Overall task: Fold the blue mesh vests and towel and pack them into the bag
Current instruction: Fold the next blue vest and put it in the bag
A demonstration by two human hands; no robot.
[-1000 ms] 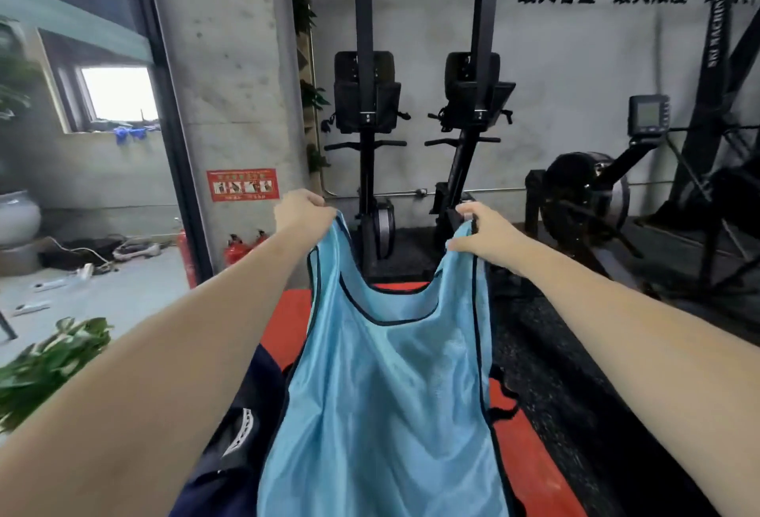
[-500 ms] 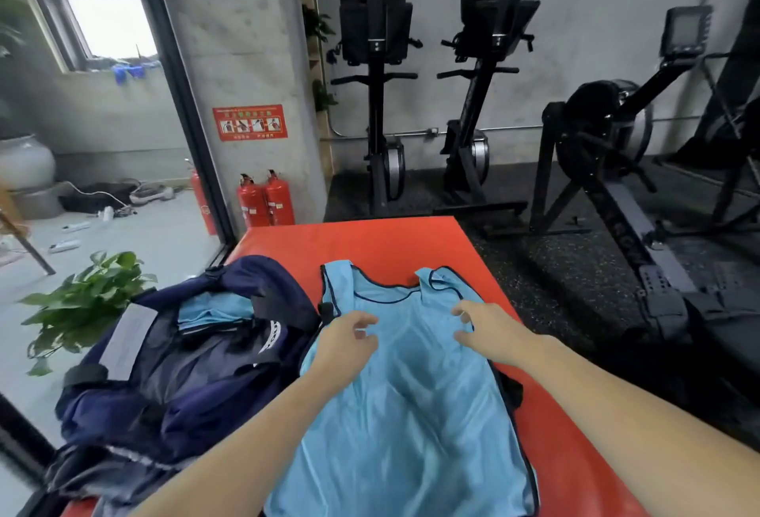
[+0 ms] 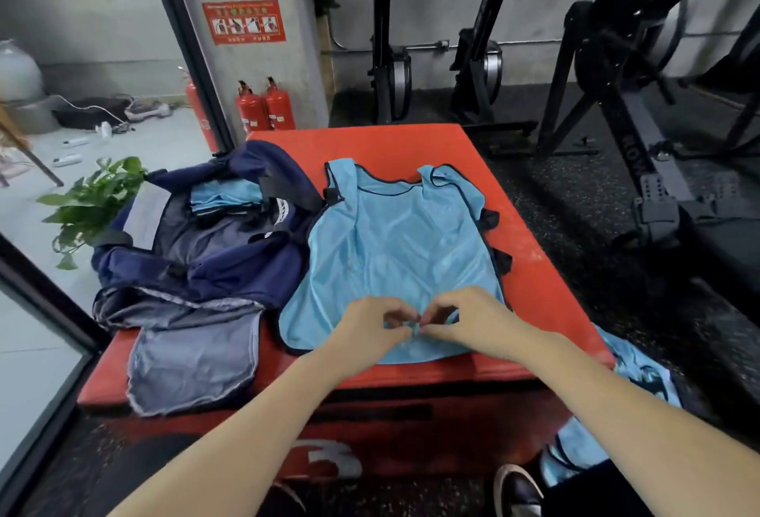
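Lying flat, the vest [image 3: 395, 249] points its neckline away from both hands.

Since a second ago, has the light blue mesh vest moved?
Yes. The light blue mesh vest, earlier held up in the air, now lies flat on the red padded box, beside the navy bag.

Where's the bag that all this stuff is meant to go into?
The navy bag lies open on the left part of the red padded box, right beside the spread blue vest, with a potted plant on the floor beyond it.
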